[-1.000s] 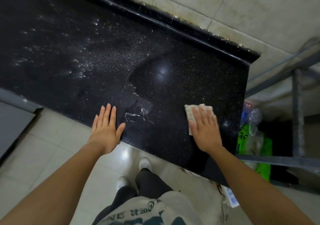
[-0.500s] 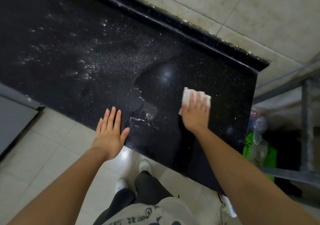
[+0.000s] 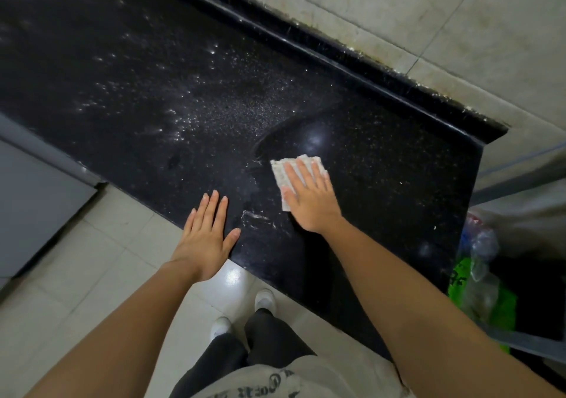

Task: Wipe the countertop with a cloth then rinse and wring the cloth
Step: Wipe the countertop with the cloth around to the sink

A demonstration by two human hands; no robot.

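Head view looks down on a black, gold-flecked polished stone countertop point(image 3: 153, 76) that runs on a slant across the frame, with a raised black lip point(image 3: 337, 61) along its far edge where it meets large, stained beige wall tiles point(image 3: 459, 15). The right hand point(image 3: 309, 201) lies flat, fingers straight and slightly spread, pressing a small folded white cloth point(image 3: 281, 171) onto the stone; the cloth shows past the fingertips and on the thumb side, and nothing is gripped. Just beyond that hand sits a smoother, glossy patch point(image 3: 337, 140) with a curved edge and a soft light reflection. Farther off, to the left of both hands, pale droplets and streaks point(image 3: 190, 116) scatter over the duller surface. The left hand point(image 3: 205, 238) rests open, palm down, on the near edge of the countertop beside the right hand, apart from the cloth. Below the hands are glossy pale floor tiles point(image 3: 107, 244), two white shoes point(image 3: 265, 299) and dark trouser legs. A grey cabinet front point(image 3: 36, 198) stands well to the left of the left hand. Right of the right arm, past the counter's end, green and clear plastic bags point(image 3: 477, 290) lie bunched in shadow.
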